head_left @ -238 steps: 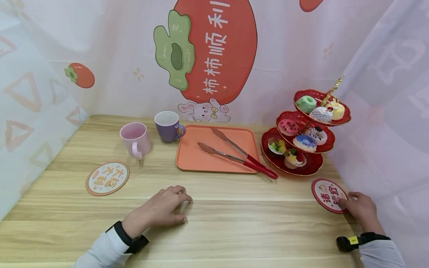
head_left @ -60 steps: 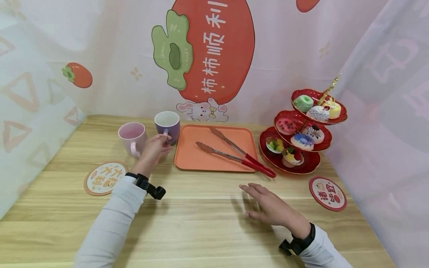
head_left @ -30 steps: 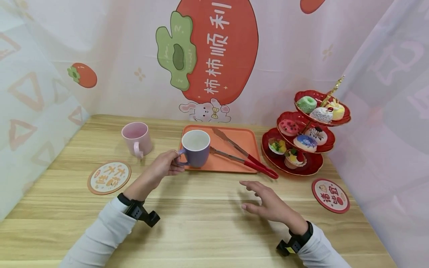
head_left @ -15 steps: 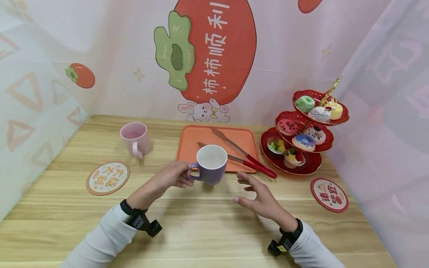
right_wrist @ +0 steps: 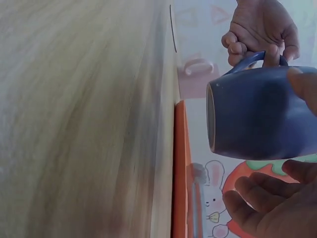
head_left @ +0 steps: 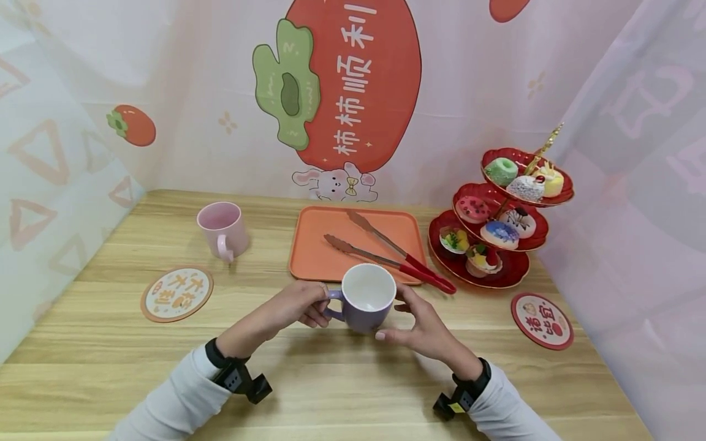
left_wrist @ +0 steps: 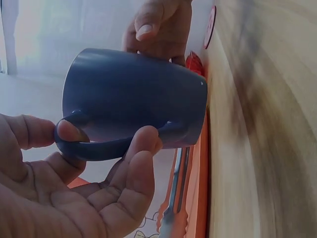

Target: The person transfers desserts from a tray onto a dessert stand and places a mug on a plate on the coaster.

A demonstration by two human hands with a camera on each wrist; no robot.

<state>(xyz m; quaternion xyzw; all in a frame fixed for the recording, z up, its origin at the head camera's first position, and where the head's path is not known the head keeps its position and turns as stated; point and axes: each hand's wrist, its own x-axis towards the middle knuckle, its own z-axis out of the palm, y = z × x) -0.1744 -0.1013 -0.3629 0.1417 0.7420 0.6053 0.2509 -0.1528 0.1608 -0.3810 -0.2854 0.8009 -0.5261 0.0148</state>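
Note:
A purple-blue mug (head_left: 365, 306) with a white inside is held upright a little above the table, in front of the tray. My left hand (head_left: 298, 304) pinches its handle (left_wrist: 99, 150), with a finger through the loop in the left wrist view. My right hand (head_left: 419, 324) is at the mug's other side, fingers spread. In the right wrist view the right thumb (right_wrist: 304, 87) overlaps the mug, while the fingers (right_wrist: 257, 193) lie relaxed beside it, with a gap showing.
Behind the mug lies an orange tray (head_left: 309, 245) with red-handled tongs (head_left: 380, 254) on it. A pink mug (head_left: 228, 229) stands left, behind a round orange coaster (head_left: 176, 293). A three-tier red stand (head_left: 518, 269) with small cakes is back right, a red coaster (head_left: 542, 321) before it.
The left hand gripped the purple-blue mug by its handle and carried it from beside the pink mug, right and toward me. The right hand left the red coaster and came to the mug's side.

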